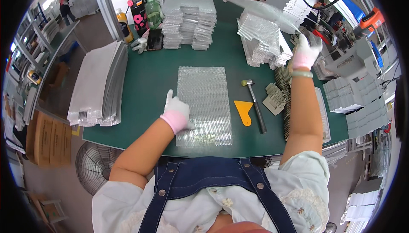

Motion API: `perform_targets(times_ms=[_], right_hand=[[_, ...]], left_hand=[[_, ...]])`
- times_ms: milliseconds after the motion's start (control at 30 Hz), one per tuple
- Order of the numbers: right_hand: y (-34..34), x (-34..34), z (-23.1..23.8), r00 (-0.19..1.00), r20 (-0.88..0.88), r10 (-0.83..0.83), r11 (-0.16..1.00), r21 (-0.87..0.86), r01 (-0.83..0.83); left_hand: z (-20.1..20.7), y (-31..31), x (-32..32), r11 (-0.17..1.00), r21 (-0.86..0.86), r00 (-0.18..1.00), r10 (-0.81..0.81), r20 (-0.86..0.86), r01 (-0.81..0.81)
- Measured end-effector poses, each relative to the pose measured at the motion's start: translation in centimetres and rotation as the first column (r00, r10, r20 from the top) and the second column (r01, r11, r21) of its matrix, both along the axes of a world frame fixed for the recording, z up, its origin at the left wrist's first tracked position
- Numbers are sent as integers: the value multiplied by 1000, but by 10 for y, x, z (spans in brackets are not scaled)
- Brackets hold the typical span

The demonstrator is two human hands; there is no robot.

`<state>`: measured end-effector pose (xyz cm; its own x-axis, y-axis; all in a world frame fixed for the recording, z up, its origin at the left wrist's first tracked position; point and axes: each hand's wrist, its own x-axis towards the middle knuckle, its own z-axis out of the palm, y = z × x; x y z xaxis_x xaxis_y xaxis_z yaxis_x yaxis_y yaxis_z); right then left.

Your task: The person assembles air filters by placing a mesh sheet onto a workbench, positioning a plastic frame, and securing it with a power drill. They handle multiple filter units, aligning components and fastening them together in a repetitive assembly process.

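My right hand (pixel 306 52), in a white glove with a pink cuff, reaches to the far right. Its fingers hold the corner of a thin, pale, translucent-looking sheet (pixel 268 12), which slants up over a stack of silvery textured sheets (pixel 260 35). A single silvery textured sheet (pixel 203 101) lies flat on the green table in front of me. At its left edge rests my left hand (pixel 176 110), gloved the same way, index finger and thumb apart and nothing held. Right of the sheet lie a yellow scraper (pixel 244 111) and a small dark-handled mallet (pixel 255 105).
A pile of grey-white sheets (pixel 96 84) stands at the left edge. Another stack (pixel 189 15) is at the back, beside bottles (pixel 153 9) and a phone (pixel 155 39). Grey plastic parts (pixel 275 99) lie beside a row of brownish pieces (pixel 283 88) under my right forearm. A floor fan (pixel 94 167) stands below.
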<state>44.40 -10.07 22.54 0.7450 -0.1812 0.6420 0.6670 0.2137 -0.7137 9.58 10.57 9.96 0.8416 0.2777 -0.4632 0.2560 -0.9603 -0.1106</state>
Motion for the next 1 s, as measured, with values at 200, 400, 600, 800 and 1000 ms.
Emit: perform_targets(times_ms=[200,400,600,800,1000], right_hand=[[-2,-167,-75,953,241,186,969,-204,-137],[-24,-242,-107,920,103,379,878,-354,-322],[-40,-242,-86,684,-590,430,627,-350,-696],[-37,-269,-127,962,-269,41,474,-842,-256],[-36,-282,-165,947,-316,-52,220,-929,-298]], left_hand=[[3,2,-21,-64,-869,639,704,309,491],[49,-45,-55,20,-879,448,854,263,477],[32,-49,-82,127,-915,437,848,301,383],[-8,-53,-90,727,-683,292,669,684,-66],[-49,-46,-91,841,-512,383,537,752,-174]])
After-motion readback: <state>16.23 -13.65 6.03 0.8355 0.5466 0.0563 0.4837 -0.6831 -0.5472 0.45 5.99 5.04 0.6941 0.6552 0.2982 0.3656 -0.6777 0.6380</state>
